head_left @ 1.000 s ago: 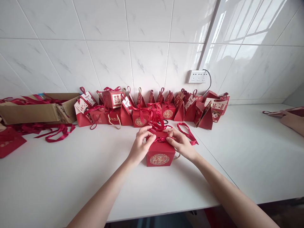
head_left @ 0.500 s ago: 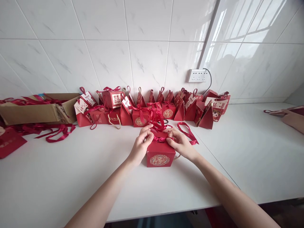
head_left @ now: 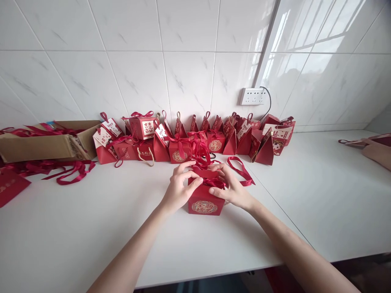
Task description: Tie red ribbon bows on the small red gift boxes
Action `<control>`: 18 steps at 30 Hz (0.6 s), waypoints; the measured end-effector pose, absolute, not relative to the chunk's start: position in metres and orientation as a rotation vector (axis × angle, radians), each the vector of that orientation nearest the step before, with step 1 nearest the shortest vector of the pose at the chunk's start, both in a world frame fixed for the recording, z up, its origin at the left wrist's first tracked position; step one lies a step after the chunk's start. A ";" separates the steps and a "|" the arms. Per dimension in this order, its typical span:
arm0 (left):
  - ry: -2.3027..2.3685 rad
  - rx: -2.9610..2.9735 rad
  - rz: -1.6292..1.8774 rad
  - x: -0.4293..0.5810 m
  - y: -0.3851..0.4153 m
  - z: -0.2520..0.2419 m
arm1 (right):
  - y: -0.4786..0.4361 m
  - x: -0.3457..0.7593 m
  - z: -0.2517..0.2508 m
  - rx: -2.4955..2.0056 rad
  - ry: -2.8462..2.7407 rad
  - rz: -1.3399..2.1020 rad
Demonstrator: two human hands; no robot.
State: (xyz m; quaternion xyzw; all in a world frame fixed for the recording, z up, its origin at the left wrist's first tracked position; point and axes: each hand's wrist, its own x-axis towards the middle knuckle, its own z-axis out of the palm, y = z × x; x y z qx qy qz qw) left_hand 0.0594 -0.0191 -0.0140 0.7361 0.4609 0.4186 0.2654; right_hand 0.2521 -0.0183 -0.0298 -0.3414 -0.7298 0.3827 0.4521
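A small red gift box (head_left: 203, 202) with a gold round emblem on its front stands on the white counter (head_left: 76, 228), tipped slightly toward me. My left hand (head_left: 178, 188) grips its left upper edge, thumb laid across the top. My right hand (head_left: 232, 188) holds the right side, fingers pinching the dark red ribbon (head_left: 214, 182) that crosses the top of the box. More loops of the ribbon (head_left: 202, 156) rise behind the box.
A row of red gift boxes and bags (head_left: 180, 142) lines the tiled wall. An open cardboard box (head_left: 45, 140) with loose ribbons (head_left: 65, 169) lies left. A loose ribbon loop (head_left: 241, 167) is beside my right hand. A wall socket (head_left: 251, 96) and brown bags (head_left: 374, 148) are right.
The box has tilted toward me and shifted slightly left. My left thumb has slid across the top, and my right fingers have drawn the ribbon rightward and lower.
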 end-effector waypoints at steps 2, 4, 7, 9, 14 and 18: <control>1.190 1.975 1.109 0.060 -0.019 -0.015 | -0.021 0.251 -0.028 -0.824 -1.884 0.901; 1.143 1.942 1.082 0.061 -0.019 -0.017 | -0.022 0.251 -0.027 -0.837 -1.931 0.887; 1.098 1.896 1.042 0.062 -0.020 -0.018 | -0.021 0.251 -0.025 -0.888 -1.901 0.923; 1.076 1.878 1.026 0.063 -0.021 -0.019 | -0.021 0.251 -0.024 -0.918 -1.883 0.950; 1.041 1.858 0.992 0.066 -0.022 -0.018 | -0.020 0.251 -0.022 -1.021 -1.844 0.975; 0.989 1.822 0.997 0.066 -0.023 -0.023 | -0.020 0.251 -0.022 -1.038 -1.834 0.995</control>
